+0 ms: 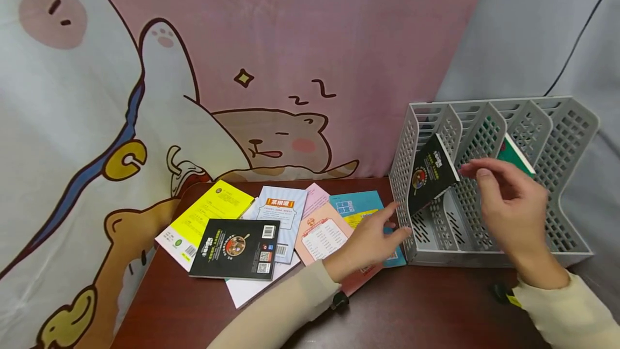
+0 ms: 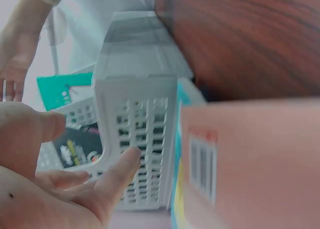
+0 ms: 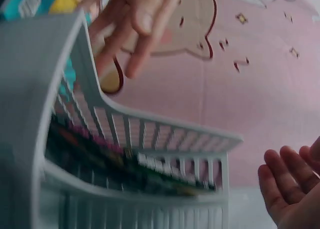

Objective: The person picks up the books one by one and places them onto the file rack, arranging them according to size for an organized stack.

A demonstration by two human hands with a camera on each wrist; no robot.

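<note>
Dividers [image 1: 451, 127] likely prop the leaning black book [image 1: 431, 174] by the left edge of the file rack [image 1: 460, 259] — left hand [image 1: 364, 238] spread, right hand [image 1: 515, 209] loosely curled, both empty.

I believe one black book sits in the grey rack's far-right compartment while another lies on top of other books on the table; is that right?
The compartment is wrong: the head view shows one black book in the far-left compartment of the grey rack. Another black book does lie on top of other books on the table.
</note>
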